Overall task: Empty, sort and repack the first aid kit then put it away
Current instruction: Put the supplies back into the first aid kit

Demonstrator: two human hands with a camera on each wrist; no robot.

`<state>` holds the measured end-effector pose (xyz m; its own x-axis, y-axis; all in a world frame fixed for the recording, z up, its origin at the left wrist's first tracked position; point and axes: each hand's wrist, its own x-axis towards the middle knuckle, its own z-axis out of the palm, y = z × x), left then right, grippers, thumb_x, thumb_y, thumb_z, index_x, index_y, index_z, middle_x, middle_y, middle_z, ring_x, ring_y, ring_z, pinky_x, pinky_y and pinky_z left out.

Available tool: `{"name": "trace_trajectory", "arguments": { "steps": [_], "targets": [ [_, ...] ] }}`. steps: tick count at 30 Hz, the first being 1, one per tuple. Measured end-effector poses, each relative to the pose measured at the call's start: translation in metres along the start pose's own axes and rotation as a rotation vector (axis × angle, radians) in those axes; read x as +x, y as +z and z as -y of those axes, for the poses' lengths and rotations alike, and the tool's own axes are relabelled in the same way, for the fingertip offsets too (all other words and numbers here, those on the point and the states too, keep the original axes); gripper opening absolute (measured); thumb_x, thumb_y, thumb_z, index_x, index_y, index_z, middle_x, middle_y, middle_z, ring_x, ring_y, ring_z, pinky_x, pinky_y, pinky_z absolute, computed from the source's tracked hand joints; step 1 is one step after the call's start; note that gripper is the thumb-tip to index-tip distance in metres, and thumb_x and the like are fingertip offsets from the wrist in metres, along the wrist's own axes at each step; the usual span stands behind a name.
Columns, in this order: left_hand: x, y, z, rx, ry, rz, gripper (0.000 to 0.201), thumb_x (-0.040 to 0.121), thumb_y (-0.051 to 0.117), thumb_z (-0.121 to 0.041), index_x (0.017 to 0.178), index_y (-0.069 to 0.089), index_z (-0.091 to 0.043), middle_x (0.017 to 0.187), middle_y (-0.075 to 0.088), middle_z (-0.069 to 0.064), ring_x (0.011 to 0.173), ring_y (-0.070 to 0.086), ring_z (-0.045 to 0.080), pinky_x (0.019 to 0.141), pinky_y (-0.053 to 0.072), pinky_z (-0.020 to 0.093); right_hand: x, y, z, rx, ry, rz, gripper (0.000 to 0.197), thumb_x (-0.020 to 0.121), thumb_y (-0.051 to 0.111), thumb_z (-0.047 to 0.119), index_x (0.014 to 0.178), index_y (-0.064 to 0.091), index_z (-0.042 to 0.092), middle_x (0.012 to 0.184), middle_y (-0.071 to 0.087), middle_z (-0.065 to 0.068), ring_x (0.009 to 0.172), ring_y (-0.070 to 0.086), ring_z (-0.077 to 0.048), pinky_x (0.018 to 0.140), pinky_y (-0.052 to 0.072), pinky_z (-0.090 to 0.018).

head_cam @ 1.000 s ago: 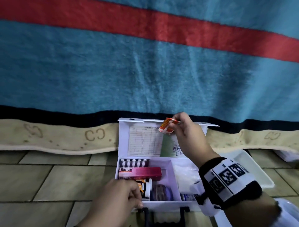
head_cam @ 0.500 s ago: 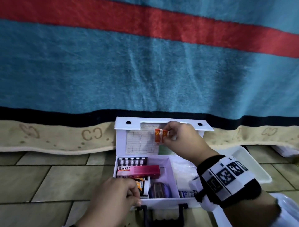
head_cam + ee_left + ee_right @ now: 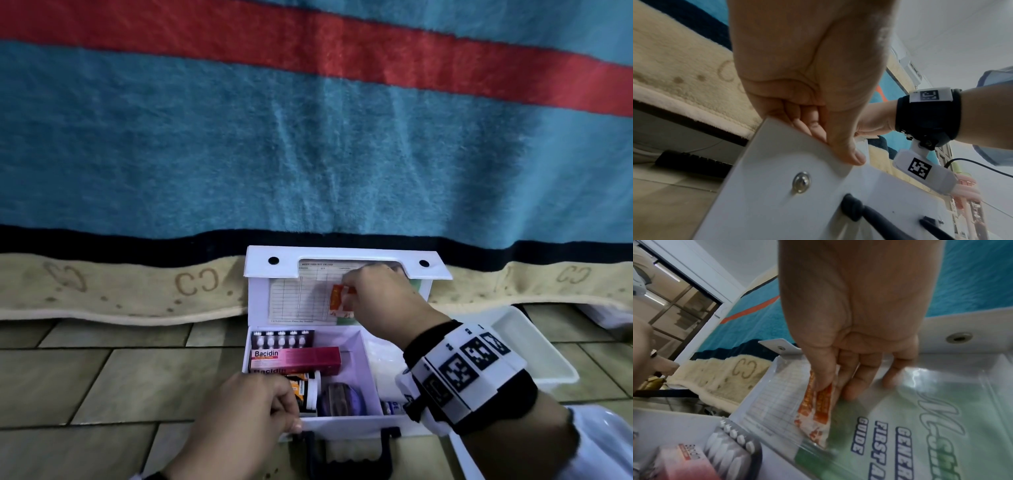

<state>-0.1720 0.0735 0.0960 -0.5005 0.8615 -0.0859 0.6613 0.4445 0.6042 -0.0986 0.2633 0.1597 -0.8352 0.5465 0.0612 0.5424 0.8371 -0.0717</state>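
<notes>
Probably limp and featherlight, the orange sachet (image 3: 816, 412) is hanging pinched at its twelve-o'clock edge by the right hand (image 3: 380, 301); the left hand (image 3: 239, 414), fingers curled, is gripping the kit (image 3: 346, 425) front rim.

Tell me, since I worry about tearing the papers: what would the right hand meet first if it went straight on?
Probably the clear sleeve inside the kit's lid. The right hand pinches a sachet, and its fingertips seem already at the plastic.
</notes>
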Motion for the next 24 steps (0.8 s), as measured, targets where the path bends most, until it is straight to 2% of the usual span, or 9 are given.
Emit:
{"name": "trace_trajectory", "arguments": {
  "steps": [3, 4, 9, 11, 13, 16, 18, 21, 24],
  "targets": [
    [0.0, -0.001, -0.001, 0.016, -0.001, -0.003, 0.012, 0.068, 0.076, -0.038, 0.067, 0.064, -0.038, 0.06, 0.058, -0.036, 0.066, 0.057, -0.01, 0.059, 0.04, 0.008, 0.0, -0.003, 0.004, -0.052, 0.023, 0.005, 0.021, 0.089, 0.046, 0.011, 0.106, 0.054, 0.018, 0.103, 0.065, -0.005, 0.103, 0.057, -0.027, 0.093, 0.031, -0.04],
    [0.0, 0.0, -0.001, 0.023, -0.002, -0.003, 0.011, 0.068, 0.076, -0.039, 0.067, 0.064, -0.038, 0.061, 0.058, -0.036, 0.067, 0.057, -0.01, 0.059, 0.039, 0.008, 0.0, -0.002, 0.004, -0.057, 0.029, 0.001, 0.023, 0.089, 0.045, 0.01, 0.109, 0.053, 0.017, 0.104, 0.065, -0.005, 0.104, 0.057, -0.026, 0.095, 0.03, -0.04],
    [-0.001, 0.001, -0.002, 0.043, -0.016, -0.019, 0.01, 0.068, 0.075, -0.038, 0.072, 0.066, -0.035, 0.064, 0.056, -0.04, 0.067, 0.055, -0.009, 0.056, 0.039, 0.008, -0.002, 0.005, 0.003, -0.055, 0.021, -0.041, 0.02, 0.091, 0.046, 0.015, 0.103, 0.061, 0.021, 0.102, 0.064, -0.002, 0.105, 0.053, -0.023, 0.097, 0.029, -0.038],
    [-0.002, 0.002, -0.005, 0.077, -0.022, -0.034, 0.011, 0.07, 0.074, -0.038, 0.073, 0.066, -0.032, 0.066, 0.062, -0.028, 0.064, 0.056, -0.003, 0.056, 0.038, 0.01, -0.004, 0.009, 0.004, -0.029, 0.017, -0.089, 0.017, 0.09, 0.05, 0.015, 0.1, 0.063, 0.02, 0.107, 0.062, -0.001, 0.107, 0.05, -0.022, 0.097, 0.029, -0.036],
    [-0.001, 0.003, -0.006, 0.12, -0.022, -0.033, 0.013, 0.072, 0.074, -0.036, 0.069, 0.063, -0.029, 0.068, 0.065, -0.014, 0.068, 0.058, -0.001, 0.057, 0.037, 0.012, -0.007, 0.009, 0.002, 0.002, 0.014, -0.12, 0.02, 0.088, 0.054, 0.016, 0.105, 0.063, 0.022, 0.111, 0.063, 0.0, 0.111, 0.049, -0.022, 0.099, 0.027, -0.033],
    [0.002, 0.003, -0.007, 0.162, -0.015, 0.012, 0.018, 0.075, 0.072, -0.03, 0.064, 0.058, -0.027, 0.068, 0.063, -0.011, 0.066, 0.055, 0.0, 0.053, 0.034, 0.012, -0.027, -0.004, -0.008, 0.156, 0.006, -0.163, 0.042, 0.088, 0.059, 0.019, 0.129, 0.053, 0.022, 0.128, 0.055, -0.001, 0.124, 0.043, -0.022, 0.104, 0.029, -0.03],
    [0.005, 0.005, -0.012, 0.217, 0.03, 0.025, 0.019, 0.078, 0.065, -0.021, 0.064, 0.053, -0.028, 0.07, 0.064, -0.011, 0.07, 0.056, 0.001, 0.059, 0.042, 0.016, -0.05, -0.019, -0.021, 0.264, -0.045, -0.226, 0.044, 0.087, 0.063, 0.018, 0.13, 0.053, 0.019, 0.135, 0.05, 0.0, 0.127, 0.043, -0.018, 0.104, 0.028, -0.021],
    [0.01, 0.018, -0.03, 0.283, 0.163, 0.013, 0.013, 0.077, 0.055, -0.019, 0.072, 0.052, -0.031, 0.082, 0.065, -0.01, 0.083, 0.06, 0.007, 0.073, 0.051, 0.028, -0.095, -0.04, -0.055, 0.361, -0.028, -0.35, 0.03, 0.083, 0.069, 0.014, 0.112, 0.067, 0.018, 0.126, 0.055, 0.002, 0.11, 0.055, -0.012, 0.093, 0.036, -0.012],
    [0.013, 0.037, -0.051, 0.313, 0.298, 0.034, 0.007, 0.078, 0.063, -0.028, 0.08, 0.056, -0.029, 0.089, 0.061, -0.009, 0.089, 0.059, 0.012, 0.077, 0.05, 0.032, -0.146, -0.05, -0.104, 0.322, 0.158, -0.353, 0.024, 0.081, 0.069, 0.012, 0.104, 0.068, 0.019, 0.106, 0.058, 0.006, 0.082, 0.058, -0.002, 0.073, 0.043, -0.009]
  ]
}}
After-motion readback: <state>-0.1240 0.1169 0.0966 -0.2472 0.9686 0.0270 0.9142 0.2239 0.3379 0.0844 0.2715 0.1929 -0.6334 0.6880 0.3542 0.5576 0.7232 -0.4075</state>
